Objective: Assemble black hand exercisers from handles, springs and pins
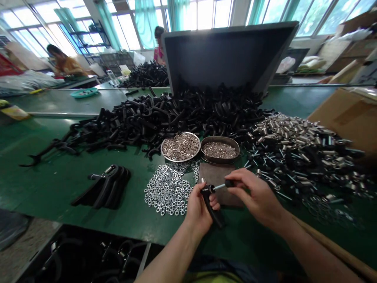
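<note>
Left hand (200, 210): we clench the black handle (212, 208), upright above the green table (59, 184), beside the washers (167, 190).
Right hand (256, 194): we pinch the capped pin (221, 185), its tip at the handle's top.
Risk: a tilted pin may jam, or slip into the washers.

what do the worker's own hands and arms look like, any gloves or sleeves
No gloves on the left hand or the right hand, and the left forearm and right forearm are uncovered up to the frame edge. No watch, ring or bracelet is visible. A strip of yellow-green clothing shows at the bottom edge.
</note>
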`<act>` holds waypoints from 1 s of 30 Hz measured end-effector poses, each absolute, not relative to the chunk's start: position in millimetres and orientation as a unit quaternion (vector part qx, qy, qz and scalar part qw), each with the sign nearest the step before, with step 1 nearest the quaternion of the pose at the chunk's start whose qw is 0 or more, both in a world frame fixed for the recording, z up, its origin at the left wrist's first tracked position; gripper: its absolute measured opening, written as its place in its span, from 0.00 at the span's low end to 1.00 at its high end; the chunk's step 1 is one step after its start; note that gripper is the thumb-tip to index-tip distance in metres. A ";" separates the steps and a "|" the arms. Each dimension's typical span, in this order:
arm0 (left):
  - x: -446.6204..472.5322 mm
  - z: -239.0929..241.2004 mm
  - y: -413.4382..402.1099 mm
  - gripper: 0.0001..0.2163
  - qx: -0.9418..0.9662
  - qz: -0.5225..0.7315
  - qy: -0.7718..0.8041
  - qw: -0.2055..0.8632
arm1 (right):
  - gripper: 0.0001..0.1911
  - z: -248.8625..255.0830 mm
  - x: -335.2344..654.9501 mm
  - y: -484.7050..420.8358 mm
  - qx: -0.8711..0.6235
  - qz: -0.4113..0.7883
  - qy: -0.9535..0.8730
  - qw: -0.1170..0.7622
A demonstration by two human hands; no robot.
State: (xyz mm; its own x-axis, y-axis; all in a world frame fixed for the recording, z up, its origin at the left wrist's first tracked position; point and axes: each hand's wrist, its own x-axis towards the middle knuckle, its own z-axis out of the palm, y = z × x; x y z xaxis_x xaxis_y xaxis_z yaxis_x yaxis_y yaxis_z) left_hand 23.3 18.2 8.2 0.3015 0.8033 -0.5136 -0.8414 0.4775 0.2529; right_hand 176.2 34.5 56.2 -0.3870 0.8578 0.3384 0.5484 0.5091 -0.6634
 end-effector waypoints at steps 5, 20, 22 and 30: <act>32.6 9.1 11.1 0.11 -0.005 0.549 0.345 0.761 | 0.08 30.4 151.1 22.3 -0.423 0.135 -0.814 0.374; 26.9 5.9 3.9 0.09 0.201 0.625 0.422 0.625 | 0.17 29.7 148.1 18.4 -0.503 0.397 -0.717 0.273; 26.0 5.0 3.6 0.09 0.193 0.633 0.415 0.624 | 0.15 31.9 147.6 18.8 -0.475 0.335 -0.748 0.320; 22.1 11.4 4.9 0.09 0.214 0.623 0.443 0.608 | 0.14 39.4 150.4 18.4 -0.474 0.331 -0.752 0.316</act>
State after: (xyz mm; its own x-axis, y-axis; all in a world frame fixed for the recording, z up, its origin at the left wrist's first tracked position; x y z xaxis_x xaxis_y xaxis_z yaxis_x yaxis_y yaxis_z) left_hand 22.1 4.9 11.4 -0.1682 0.9473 -0.2726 -0.5685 0.1327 0.8119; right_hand 150.4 18.4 39.4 -0.3507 0.9224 0.1617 0.5049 0.3317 -0.7969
